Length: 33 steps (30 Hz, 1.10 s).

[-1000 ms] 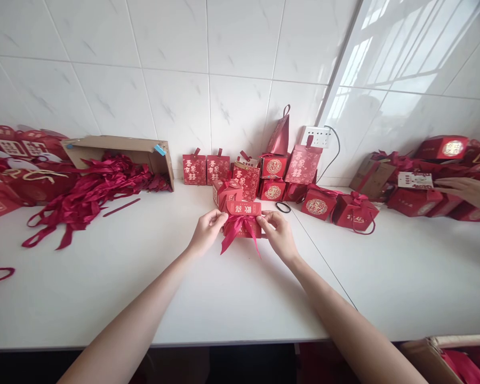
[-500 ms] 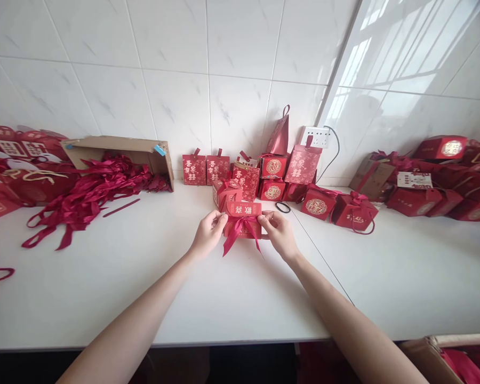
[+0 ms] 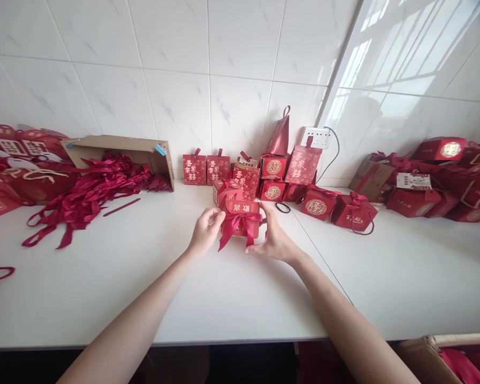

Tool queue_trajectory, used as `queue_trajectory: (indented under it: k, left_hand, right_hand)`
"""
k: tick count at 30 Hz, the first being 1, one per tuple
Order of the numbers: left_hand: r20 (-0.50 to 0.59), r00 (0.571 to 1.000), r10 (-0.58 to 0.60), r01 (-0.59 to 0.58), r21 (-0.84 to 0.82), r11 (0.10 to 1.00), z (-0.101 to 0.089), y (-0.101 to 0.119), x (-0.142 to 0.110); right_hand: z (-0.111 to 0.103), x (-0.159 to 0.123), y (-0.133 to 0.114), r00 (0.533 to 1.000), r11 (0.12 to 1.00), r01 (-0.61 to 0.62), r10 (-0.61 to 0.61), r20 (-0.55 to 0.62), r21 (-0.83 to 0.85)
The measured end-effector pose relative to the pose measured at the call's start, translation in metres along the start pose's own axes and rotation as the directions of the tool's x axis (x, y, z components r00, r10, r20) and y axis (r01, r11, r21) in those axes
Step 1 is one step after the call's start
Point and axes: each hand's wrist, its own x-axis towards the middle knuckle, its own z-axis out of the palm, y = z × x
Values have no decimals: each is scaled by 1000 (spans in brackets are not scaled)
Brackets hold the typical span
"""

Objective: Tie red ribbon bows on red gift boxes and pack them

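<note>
A small red gift box with gold characters on its lid stands on the white table, tied with a dark red ribbon bow. My left hand pinches the bow's left loop, fingers closed. My right hand cups the box's right side, thumb under the front and fingers curled round the back. The ribbon tails hang down the box's front.
Several finished red boxes crowd the wall behind. A tipped cardboard carton spills red ribbons at left. More red boxes pile at right. A black hair tie lies near a wall socket. Another carton sits lower right.
My right hand let go of the bow's right loop and moved down to grip the box's side. Another person's hand at the far right edge is gone.
</note>
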Motion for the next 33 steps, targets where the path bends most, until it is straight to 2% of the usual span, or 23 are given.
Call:
queue_trajectory:
  k: [4, 7, 12, 14, 16, 18, 21, 23, 26, 29, 33]
  left_hand:
    - [-2, 1000, 10, -10, 2, 1000, 0, -1, -1]
    - [-5, 1000, 27, -27, 10, 1000, 0, -1, -2]
    - [-12, 997, 73, -72, 37, 997, 2, 5, -5]
    - [-56, 990, 129, -124, 91, 988, 4, 9, -8]
    - [-125, 959, 255, -231, 179, 956, 6, 15, -11]
    - [-166, 886, 434, -382, 271, 884, 7, 22, -15]
    - [-110, 712, 694, -614, 382, 691, 10, 33, -24]
    - [-28, 584, 811, -727, 426, 538, 13, 41, -30]
    - [77, 410, 909, -828, 448, 336, 15, 48, -37]
    - [133, 310, 941, -861, 460, 218, 15, 53, -41]
    - [172, 244, 954, -866, 482, 134, 12, 61, -45]
  right_hand:
    - [-2, -1, 1, 999, 997, -48, 48, -5, -62]
    - [-3, 0, -1, 999, 994, -26, 23, -27, -106]
    - [-1, 1, -2, 1000, 998, -3, 1, -27, -69]
    - [1, 0, -3, 999, 997, -20, 17, -44, -72]
    - [4, -1, -5, 997, 996, -25, 18, -77, -84]
    - [7, -2, -9, 992, 995, -5, -7, -122, -99]
    - [11, -2, -19, 974, 992, 33, -60, -218, -123]
    - [13, -3, -27, 959, 989, 50, -86, -271, -137]
    - [14, -4, -37, 935, 982, 92, -143, -326, -164]
    - [14, -6, -43, 899, 974, 151, -207, -386, -170]
    - [15, -9, -45, 878, 973, 176, -223, -425, -147]
